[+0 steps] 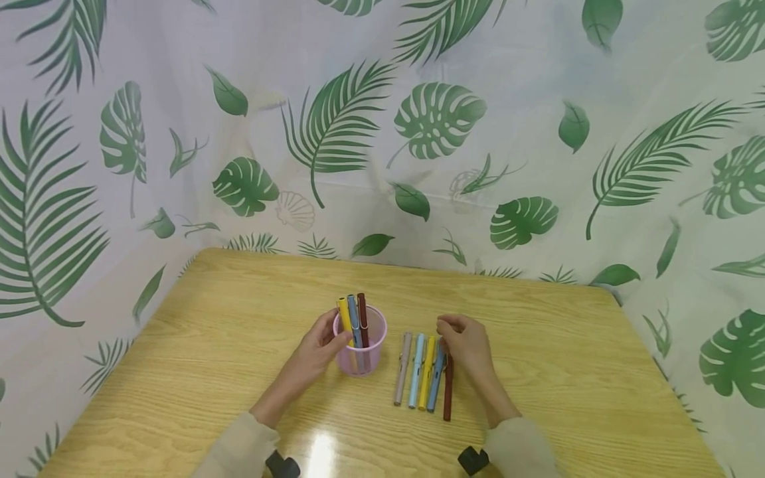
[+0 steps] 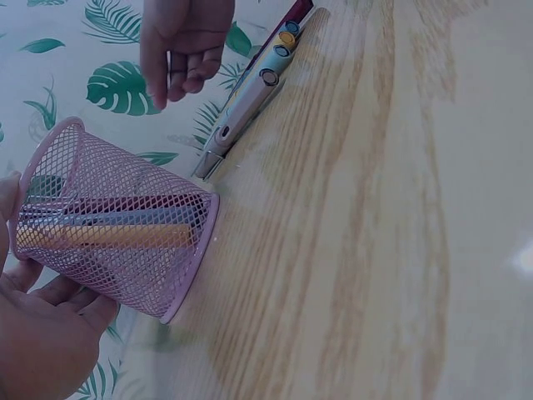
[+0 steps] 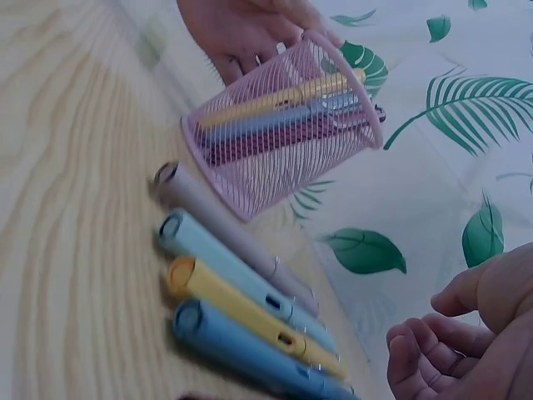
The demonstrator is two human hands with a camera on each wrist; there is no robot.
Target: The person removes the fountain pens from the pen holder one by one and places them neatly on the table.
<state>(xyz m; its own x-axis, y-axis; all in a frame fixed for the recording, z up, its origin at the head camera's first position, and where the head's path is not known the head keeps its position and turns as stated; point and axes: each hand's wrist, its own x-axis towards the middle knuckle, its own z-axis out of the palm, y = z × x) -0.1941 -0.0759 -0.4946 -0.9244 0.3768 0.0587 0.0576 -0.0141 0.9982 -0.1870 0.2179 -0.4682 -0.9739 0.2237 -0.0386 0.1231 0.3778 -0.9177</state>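
My left hand (image 1: 312, 355) holds a pink mesh pen cup (image 1: 373, 358) upright on the table, thumb at the rim and the other fingers around its side. Inside the cup lean a yellow pen (image 1: 344, 315), a blue pen (image 1: 354, 318) and a dark red pen (image 1: 362, 317). To the cup's right, a row of capped pens lies side by side: greyish mauve (image 1: 402, 372), light blue (image 1: 416, 375), yellow (image 1: 427, 378), blue (image 1: 435, 385) and dark red (image 1: 448, 398). Over the far ends of the rightmost ones hovers my right hand (image 1: 471, 346), its fingers loosely curled with nothing in them.
The wood-grain table (image 1: 239, 299) carries the cup and pens. Behind it and along both sides hangs a white cloth (image 1: 370, 212) printed with green leaves. A bright light reflection (image 1: 321, 451) shows near the table's front.
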